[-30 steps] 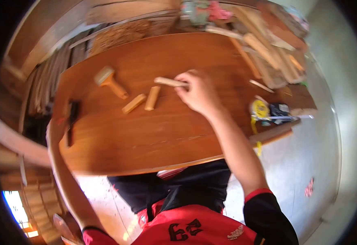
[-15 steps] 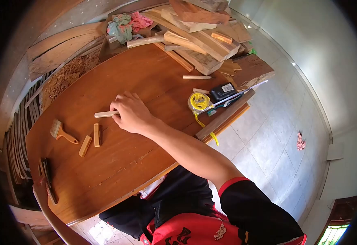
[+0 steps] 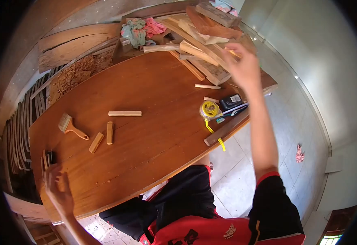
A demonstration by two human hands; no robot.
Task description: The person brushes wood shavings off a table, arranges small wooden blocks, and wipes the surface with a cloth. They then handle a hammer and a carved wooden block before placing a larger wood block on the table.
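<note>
My right hand [image 3: 245, 69] is over the wood pile at the back right, thumb and fingers curved apart around a small orange-brown wooden block [image 3: 236, 53]; a firm grip does not show. At the table's left edge my left hand [image 3: 59, 190] is open, fingers loosely bent, just in front of dark narrow pieces [image 3: 48, 158] that I cannot identify. A pale wooden strip [image 3: 125, 114] lies flat mid-table. Below it are two short wooden blocks, one upright in view [image 3: 110, 133] and one slanted [image 3: 96, 142]. A paintbrush [image 3: 73, 127] rests to their left.
A yellow tape measure [image 3: 210, 109], a black box-shaped object [image 3: 231, 101] and a wooden bar [image 3: 226, 130] sit along the right edge. Stacked boards [image 3: 211, 24] and crumpled cloths [image 3: 135, 32] occupy the back. Wood shavings [image 3: 78, 71] lie beyond the table [image 3: 145, 139].
My right hand has let go of the pale strip and moved right and away to the wood pile. My left hand has come off the dark pieces. The view has shifted slightly.
</note>
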